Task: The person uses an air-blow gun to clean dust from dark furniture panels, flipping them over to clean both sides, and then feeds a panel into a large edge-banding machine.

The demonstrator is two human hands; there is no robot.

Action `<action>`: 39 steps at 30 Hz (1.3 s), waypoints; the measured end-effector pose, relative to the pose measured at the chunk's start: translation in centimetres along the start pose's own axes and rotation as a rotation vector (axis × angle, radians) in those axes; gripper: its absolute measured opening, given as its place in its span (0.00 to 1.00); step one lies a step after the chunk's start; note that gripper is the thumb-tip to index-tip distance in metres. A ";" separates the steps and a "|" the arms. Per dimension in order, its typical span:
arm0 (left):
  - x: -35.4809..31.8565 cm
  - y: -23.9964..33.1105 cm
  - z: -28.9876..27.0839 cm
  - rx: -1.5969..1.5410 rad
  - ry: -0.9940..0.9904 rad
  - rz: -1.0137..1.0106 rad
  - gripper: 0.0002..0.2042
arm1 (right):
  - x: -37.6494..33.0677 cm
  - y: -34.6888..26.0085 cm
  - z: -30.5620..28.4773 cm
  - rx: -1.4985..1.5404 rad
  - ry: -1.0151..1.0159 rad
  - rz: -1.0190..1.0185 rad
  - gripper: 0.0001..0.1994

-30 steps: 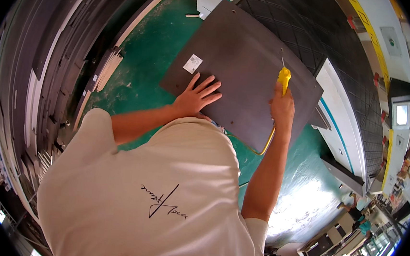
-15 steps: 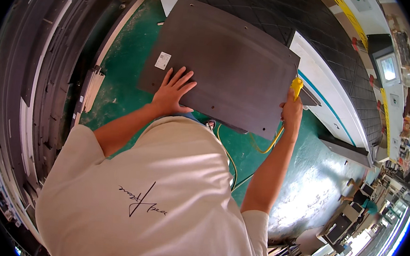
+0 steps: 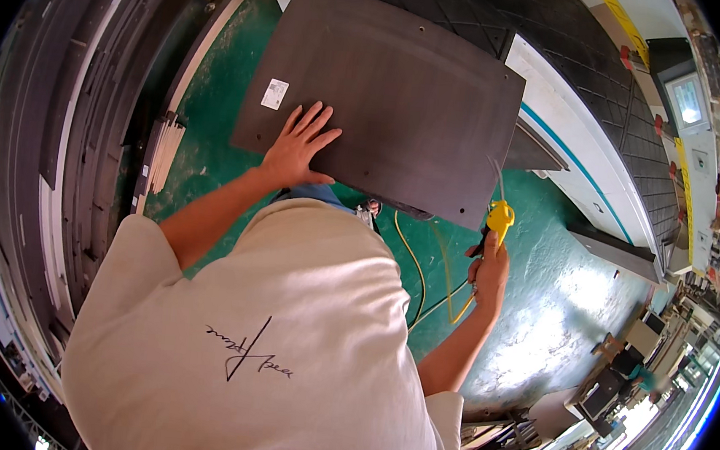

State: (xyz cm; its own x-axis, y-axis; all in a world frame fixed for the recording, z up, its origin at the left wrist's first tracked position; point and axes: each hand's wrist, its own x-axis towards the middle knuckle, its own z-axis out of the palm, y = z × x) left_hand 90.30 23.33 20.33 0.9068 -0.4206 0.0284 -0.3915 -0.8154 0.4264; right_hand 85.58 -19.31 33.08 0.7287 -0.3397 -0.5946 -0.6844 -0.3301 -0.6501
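Through the head view I am seeing my left hand (image 3: pixel 298 148) spreading wide and flat on the dark panel (image 3: pixel 395 101), beside the white label (image 3: pixel 275 94), probably to steady it. The panel is lying in front of my body above the green floor (image 3: pixel 217 112); I cannot tell what is supporting it. My right grip (image 3: pixel 489 273) is wrapping around the yellow air gun (image 3: pixel 502 218) just beside the near right corner, apparently leaving its thin nozzle free; the yellow hose (image 3: pixel 460 310) is hanging below, clear of the panel.
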 end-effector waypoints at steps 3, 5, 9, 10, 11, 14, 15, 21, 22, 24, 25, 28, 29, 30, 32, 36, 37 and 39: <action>0.2 0.0 -0.4 0.023 -0.019 -0.012 0.46 | 0.3 0.7 1.9 0.126 -0.070 -0.021 0.26; 0.8 0.1 -0.5 0.001 -0.022 -0.006 0.45 | 0.0 0.1 3.8 -0.044 -0.358 -0.036 0.23; 1.7 -3.7 -0.7 -0.070 0.134 -0.082 0.40 | 1.8 -2.9 9.9 0.068 -0.592 -0.107 0.24; 2.2 -5.8 -1.4 0.004 0.107 -0.148 0.35 | 3.1 -4.1 11.9 0.111 -0.540 -0.155 0.24; 2.8 -7.8 -2.0 0.138 0.172 -0.178 0.34 | 4.6 -5.7 14.1 0.125 -0.495 -0.139 0.24; 3.1 -13.6 -3.1 0.125 0.273 -0.420 0.37 | 7.2 -11.7 21.3 -0.048 -0.589 -0.171 0.24; 3.1 -15.5 -3.4 0.029 0.295 -0.501 0.39 | 7.4 -13.5 23.3 -0.029 -0.621 -0.190 0.24; 1.4 -14.8 -7.2 -0.336 0.345 -0.691 0.24 | 7.7 -18.3 33.5 0.290 -0.468 -0.199 0.18; 0.3 -12.2 -7.9 -0.532 0.363 -0.635 0.21 | 6.0 -19.0 34.6 0.334 -0.541 -0.246 0.18; -1.1 -7.8 -9.0 -1.051 0.283 -0.612 0.15 | 2.6 -21.3 35.7 0.292 -0.775 -0.383 0.23; -1.5 -6.5 -9.3 -1.243 0.249 -0.625 0.13 | 1.6 -22.6 35.3 0.208 -0.908 -0.480 0.26; -1.0 -7.6 -9.9 -1.598 0.316 -0.708 0.15 | 2.6 -24.4 30.0 -0.101 -1.053 -0.934 0.32; -0.5 -8.4 -10.3 -1.669 0.382 -0.751 0.15 | 3.9 -24.7 27.7 -0.203 -1.029 -1.120 0.31; 0.0 -8.3 -11.2 -1.679 0.437 -0.805 0.17 | 5.2 -26.5 23.9 -0.321 -0.940 -1.024 0.29; -1.4 -10.0 -11.1 -1.481 0.587 -0.800 0.16 | 9.4 -30.9 16.4 -0.523 -0.704 -0.794 0.25; -7.1 -13.4 -11.9 -1.269 0.437 -0.851 0.13 | 26.7 -35.8 -0.3 -0.385 0.063 -0.967 0.17; -8.0 -12.9 -13.0 -1.210 0.345 -0.941 0.13 | 29.3 -38.0 -4.6 -0.390 0.240 -0.970 0.16; -8.8 -10.9 -13.4 -1.054 0.215 -1.092 0.14 | 34.0 -42.6 -13.5 -0.383 0.596 -0.930 0.15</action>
State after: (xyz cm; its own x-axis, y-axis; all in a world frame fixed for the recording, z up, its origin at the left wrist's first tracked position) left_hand 88.69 41.26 27.54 0.7103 0.3174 -0.6283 0.6614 0.0048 0.7500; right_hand 139.17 -28.71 46.98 0.8956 -0.1532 0.4177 0.0700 -0.8787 -0.4723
